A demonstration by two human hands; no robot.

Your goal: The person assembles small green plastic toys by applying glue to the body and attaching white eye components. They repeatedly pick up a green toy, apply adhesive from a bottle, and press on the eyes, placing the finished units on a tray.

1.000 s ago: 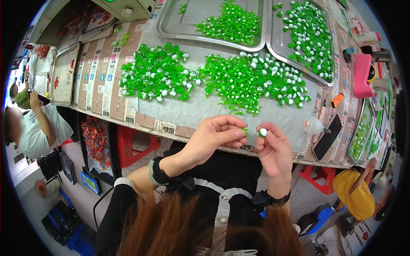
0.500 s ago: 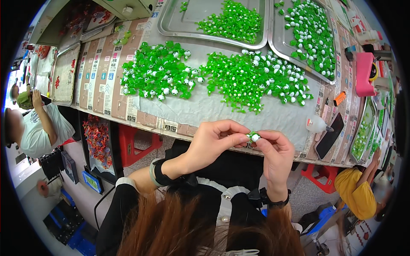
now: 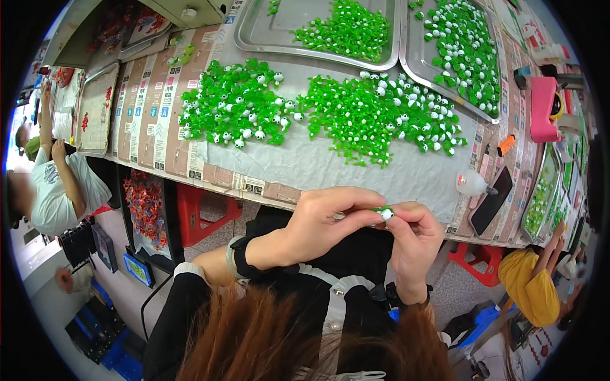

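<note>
Both hands meet just off the table edge (image 3: 267, 190). The left hand (image 3: 324, 222) and right hand (image 3: 413, 238) pinch one tiny green-and-white plastic piece (image 3: 383, 212) between fingertips, at 6 o'clock from the loose piles (image 3: 375, 114). It looks light, stiff and slippery, best gripped by its sides.

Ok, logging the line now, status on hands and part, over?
Both hands meet at the table edge. Fingertips pinch one small green-and-white piece. Piles of pieces lie beyond on the table, nothing in the way.
</note>
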